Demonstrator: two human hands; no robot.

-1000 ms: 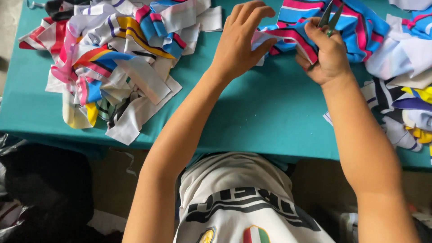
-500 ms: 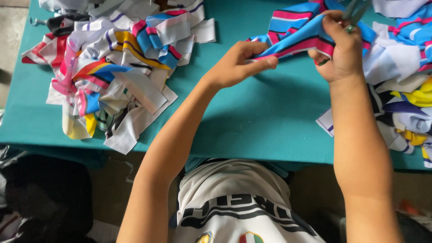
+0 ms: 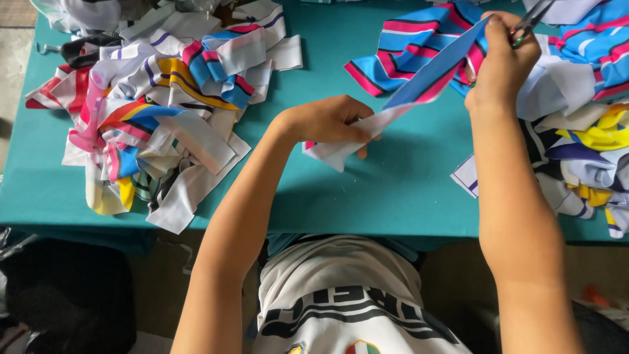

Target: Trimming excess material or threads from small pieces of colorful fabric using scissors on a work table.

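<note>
Left hand [image 3: 327, 121]: fingers pressed together, pinching the lower white end of a strip [image 3: 419, 88] of cloth, at about 6 o'clock from the picture's middle top. Right hand [image 3: 501, 62]: fingers curled shut, pinching the upper blue end of the same strip at 1 o'clock, and holding scissors [image 3: 534, 19] whose blades point to the upper right. The strip runs taut and slanting between the two hands, above the tabletop [image 3: 393, 190], blue with a pink edge, white at its low end.

Behind the strip, at 12 o'clock, lies a striped cloth [image 3: 400, 49] in blue, pink and black. At 9 o'clock, well apart from the hands, sits a heap of strips [image 3: 157, 118], white, pink, yellow, blue. At 3 o'clock, just beside the right forearm, lies a second heap [image 3: 583, 144], white, yellow, blue. Tabletop cover is teal.
</note>
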